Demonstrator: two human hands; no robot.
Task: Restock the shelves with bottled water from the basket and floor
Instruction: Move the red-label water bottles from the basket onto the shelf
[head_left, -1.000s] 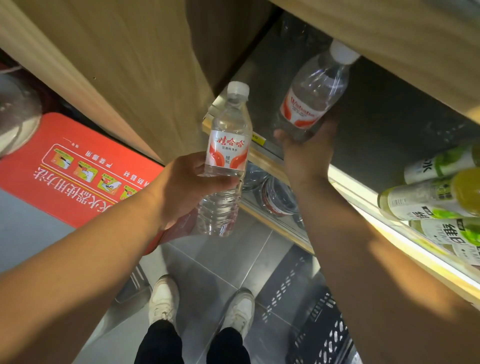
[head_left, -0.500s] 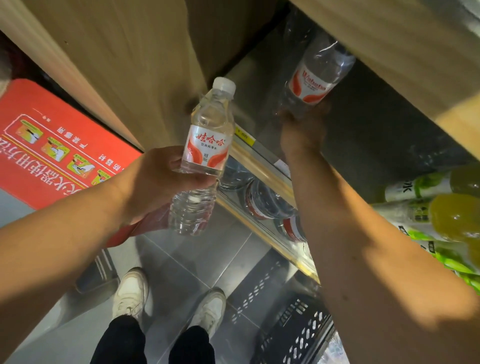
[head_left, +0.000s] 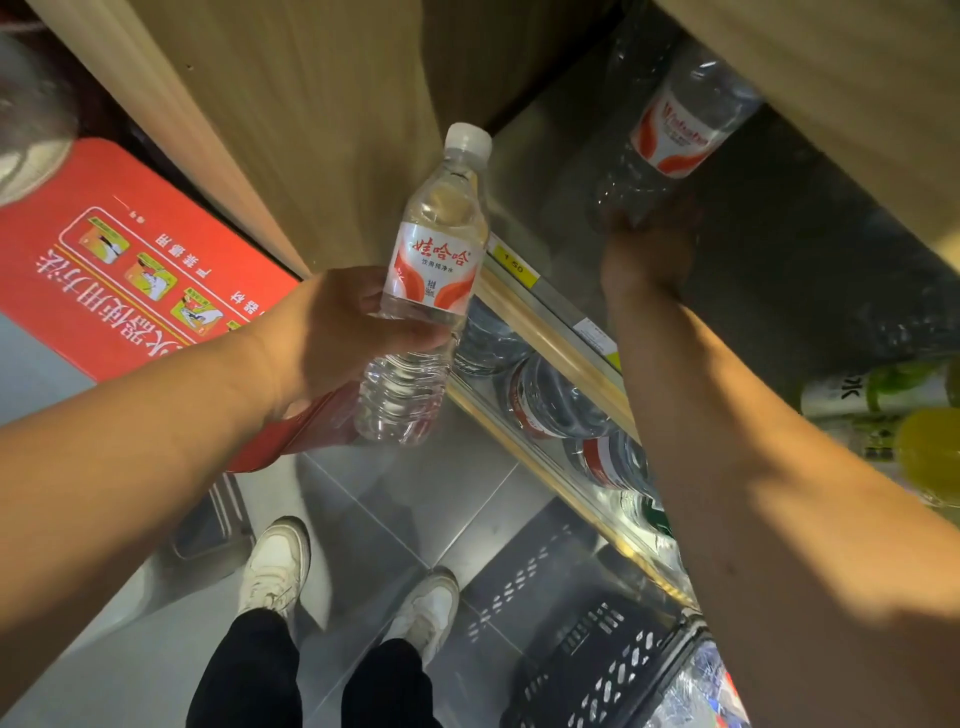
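Each hand (head_left: 332, 332) (head_left: 649, 249) grips a water bottle (head_left: 434, 270) (head_left: 675, 130) at the shelf (head_left: 550, 317).

Grey tile floor (head_left: 395, 525) under left hand (head_left: 332, 332), red printed mat (head_left: 130, 270) to its left, light wood panel (head_left: 311, 130) above it.

Dim warm light; shelf interior (head_left: 810, 270) shadowed; wide-angle edge distortion; slight motion blur.

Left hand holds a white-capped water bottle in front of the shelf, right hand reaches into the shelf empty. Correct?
No, one thing is off. The right hand isn't empty: it grips a second bottle by its base, inside the shelf. The left hand does hold the white-capped bottle in front of the shelf. The head view shows both.
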